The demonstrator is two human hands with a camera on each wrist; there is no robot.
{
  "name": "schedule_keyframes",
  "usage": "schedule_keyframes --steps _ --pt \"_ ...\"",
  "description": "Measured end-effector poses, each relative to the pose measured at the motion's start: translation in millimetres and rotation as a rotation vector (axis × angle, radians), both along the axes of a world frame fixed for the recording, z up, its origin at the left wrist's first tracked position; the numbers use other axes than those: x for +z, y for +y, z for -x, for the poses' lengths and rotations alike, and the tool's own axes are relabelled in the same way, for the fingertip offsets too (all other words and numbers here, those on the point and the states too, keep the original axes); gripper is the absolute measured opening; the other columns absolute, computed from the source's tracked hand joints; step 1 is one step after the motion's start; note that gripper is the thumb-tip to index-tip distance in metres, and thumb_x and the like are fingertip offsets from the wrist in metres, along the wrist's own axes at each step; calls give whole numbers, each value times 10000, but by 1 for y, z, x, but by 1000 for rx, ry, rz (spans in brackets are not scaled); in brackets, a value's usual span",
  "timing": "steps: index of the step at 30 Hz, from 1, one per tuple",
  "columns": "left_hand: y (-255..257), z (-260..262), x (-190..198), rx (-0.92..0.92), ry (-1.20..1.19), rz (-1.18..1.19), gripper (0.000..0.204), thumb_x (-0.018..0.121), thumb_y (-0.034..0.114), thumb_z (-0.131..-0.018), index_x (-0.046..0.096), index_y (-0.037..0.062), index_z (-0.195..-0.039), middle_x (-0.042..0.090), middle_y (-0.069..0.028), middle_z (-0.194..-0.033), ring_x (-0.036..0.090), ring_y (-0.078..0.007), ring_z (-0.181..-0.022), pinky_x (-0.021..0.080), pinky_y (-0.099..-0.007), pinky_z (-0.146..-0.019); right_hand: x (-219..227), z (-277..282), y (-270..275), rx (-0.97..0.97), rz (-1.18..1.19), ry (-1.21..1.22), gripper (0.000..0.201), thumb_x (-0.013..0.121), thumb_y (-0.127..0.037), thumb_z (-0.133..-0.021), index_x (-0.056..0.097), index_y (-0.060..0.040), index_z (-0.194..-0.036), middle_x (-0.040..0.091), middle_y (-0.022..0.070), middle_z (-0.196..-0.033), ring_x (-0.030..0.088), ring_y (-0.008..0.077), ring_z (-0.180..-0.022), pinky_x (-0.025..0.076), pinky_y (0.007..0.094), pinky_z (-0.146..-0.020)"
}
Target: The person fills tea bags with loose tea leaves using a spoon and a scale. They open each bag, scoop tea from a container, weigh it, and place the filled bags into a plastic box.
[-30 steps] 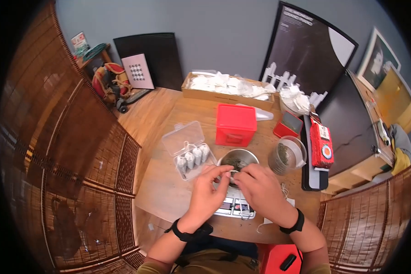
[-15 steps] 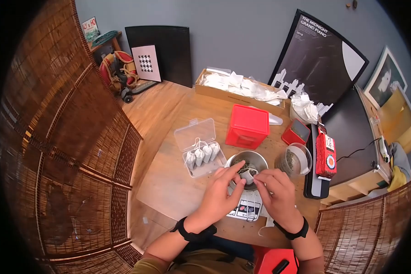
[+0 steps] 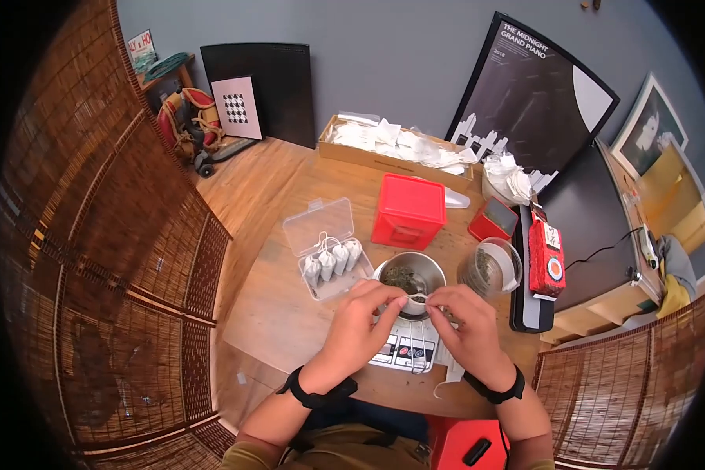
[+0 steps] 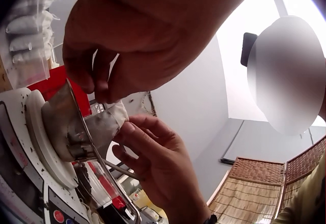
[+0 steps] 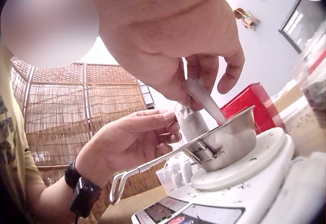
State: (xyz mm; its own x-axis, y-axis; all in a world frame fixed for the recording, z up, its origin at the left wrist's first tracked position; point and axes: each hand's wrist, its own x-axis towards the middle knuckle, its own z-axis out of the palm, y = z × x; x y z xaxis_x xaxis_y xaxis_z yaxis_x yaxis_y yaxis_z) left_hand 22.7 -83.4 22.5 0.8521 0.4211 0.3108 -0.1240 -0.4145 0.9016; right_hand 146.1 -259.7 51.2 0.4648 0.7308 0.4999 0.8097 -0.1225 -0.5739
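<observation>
A small white mesh bag [image 3: 417,304] is pinched at its top edge between both hands, over the near side of a metal pan [image 3: 439,270] with dark dried leaves in it. My left hand [image 3: 362,325] holds the bag's left side, my right hand [image 3: 470,333] its right side. In the left wrist view the bag [image 4: 104,124] hangs inside the pan's rim, filled with something greyish. The pan [image 5: 232,142] sits on a white scale [image 5: 265,165], its wire handle pointing toward the body. Dark crumbs lie on the scale.
Left of the pan, an open clear box [image 3: 321,290] holds several filled bags. Behind stand a red canister [image 3: 410,211] and a cardboard box [image 3: 399,163] of white bags. At right are a clear tub [image 3: 509,266], a red tin [image 3: 493,219] and a red packet [image 3: 546,258].
The hands have moved slightly apart from where they overlapped a second ago. Both now hold the bag's top edge, drawn more level across than half a second ago. The head view has shifted.
</observation>
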Motion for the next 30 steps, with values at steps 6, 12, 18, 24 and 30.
schedule_keyframes --steps 6,12,18,24,30 --pt "-11 -3 -5 -38 -79 366 132 674 60 -1075 739 -29 -1147 729 -98 -979 701 -132 -919 567 -265 -758 3 7 -2 -24 46 108 272 803 44 -875 698 -5 -1121 722 133 -953 734 289 -892 571 379 -794" --pt "-15 -3 -3 -25 -97 382 110 598 22 -1102 646 -24 -1190 758 -136 -962 761 -190 -829 612 -311 -733 10 10 0 10 2 153 384 847 4 -863 688 6 -1213 713 151 -1018 734 269 -886 574 376 -796" --pt "-19 5 3 79 -205 20 99 564 -61 -1087 624 -50 -1164 755 -160 -941 785 -212 -810 638 -332 -722 23 14 10 71 31 98 377 828 -17 -889 694 -17 -1242 713 146 -1081 730 293 -902 585 390 -810" --pt "-3 16 8 213 -236 -322 220 547 -97 -1067 639 -32 -1256 769 -170 -1006 803 -242 -836 635 -331 -707 46 11 41 169 89 -58 213 757 -68 -958 699 -41 -1161 677 148 -1087 704 390 -913 583 462 -783" --pt "6 20 15 380 -279 180 261 493 57 -1147 621 -7 -1365 753 -134 -1222 752 -184 -821 576 -292 -659 43 -13 87 181 77 -93 102 735 -84 -967 682 -28 -1035 669 183 -994 692 436 -877 557 520 -725"
